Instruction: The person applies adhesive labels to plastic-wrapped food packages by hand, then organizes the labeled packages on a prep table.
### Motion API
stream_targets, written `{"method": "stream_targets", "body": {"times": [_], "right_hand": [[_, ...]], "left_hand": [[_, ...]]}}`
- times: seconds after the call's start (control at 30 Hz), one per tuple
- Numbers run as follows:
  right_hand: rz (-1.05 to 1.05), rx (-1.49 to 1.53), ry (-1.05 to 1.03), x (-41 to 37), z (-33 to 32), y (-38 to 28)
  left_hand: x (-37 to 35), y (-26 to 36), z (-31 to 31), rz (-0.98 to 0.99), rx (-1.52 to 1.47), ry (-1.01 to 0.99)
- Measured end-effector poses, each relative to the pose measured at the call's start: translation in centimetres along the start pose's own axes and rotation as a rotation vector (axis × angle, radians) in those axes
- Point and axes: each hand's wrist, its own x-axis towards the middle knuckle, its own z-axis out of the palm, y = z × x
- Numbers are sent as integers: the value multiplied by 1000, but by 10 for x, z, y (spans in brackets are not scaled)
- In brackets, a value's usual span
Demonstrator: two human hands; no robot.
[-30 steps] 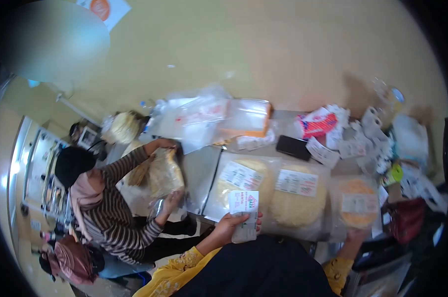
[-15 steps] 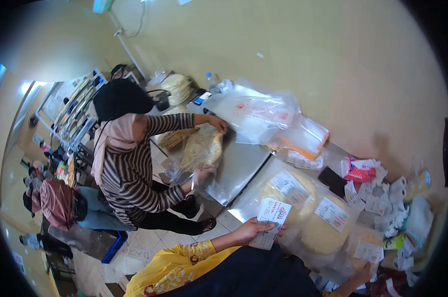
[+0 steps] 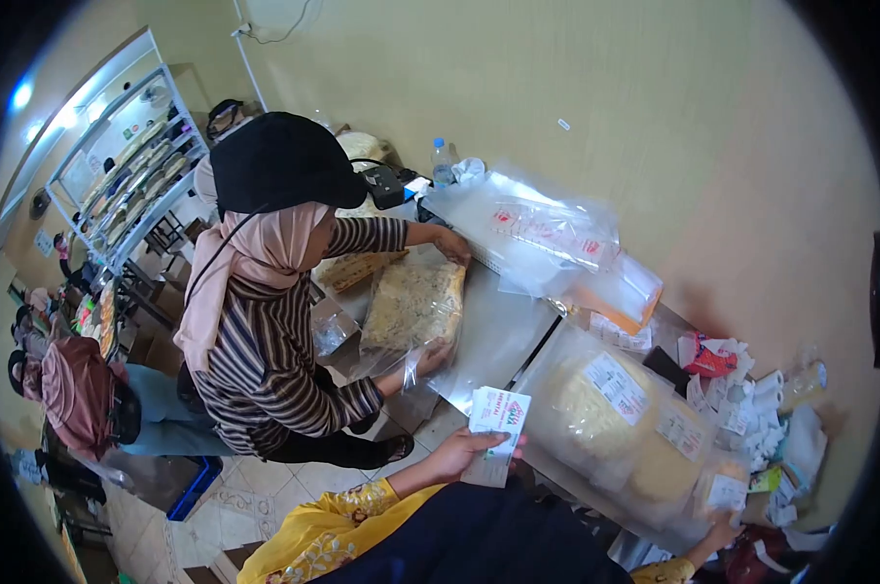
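Observation:
My left hand (image 3: 462,456) is closed round a small stack of printed labels (image 3: 498,423) showing a red and green logo. To the right on the table lie clear plastic bags with round, flat, yellowish food, bearing one white label (image 3: 615,387) and another white label (image 3: 683,431). A smaller labelled bag (image 3: 724,492) lies at their right end. At its near edge, my right hand (image 3: 718,537) has its fingers bent on the plastic; they are partly hidden. A co-worker (image 3: 265,321) in a striped top handles a clear bag of flat, speckled food (image 3: 415,302).
Empty plastic bags (image 3: 547,234) are piled along the wall, near a water bottle (image 3: 442,161). At the right are a red packet (image 3: 704,353), crumpled paper strips (image 3: 736,404) and paper rolls (image 3: 769,389). Another person (image 3: 75,394) stands behind the co-worker.
My view has shifted, and the left hand with the labels appears further left. The co-worker's bag now lies more flat toward me. My right hand stays by the smaller bag.

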Motion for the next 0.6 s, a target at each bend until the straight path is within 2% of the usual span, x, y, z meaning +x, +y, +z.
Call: {"method": "stream_targets", "body": {"times": [0.07,0.13,0.17,0.23,0.33,0.37,0.4,0.47,0.6], "right_hand": [[-22,-48,79,-14,-20,-14],[-228,183,184,-15,-23,-6],[-247,341,168,-19,-27,-6],[-336,321,195,-57,-62,-40],[-316,409,209,-108,-80,-81],[-261,573,163,-121,-74,-88],[-323,739,112,-140,-72,-98],[-239,842,-73,-197,-107,-154],[-531,891,-443,-257,-106,-183]], "left_hand": [[-7,13,-5,6,23,22],[-11,20,-16,-7,87,39],[-15,25,-18,2,127,62],[-23,35,-10,-19,176,86],[-19,37,-9,-13,160,64],[-10,33,-16,-53,135,66],[-3,28,-25,-74,111,89],[8,24,-23,-87,183,51],[22,23,7,-128,361,-15]]}}
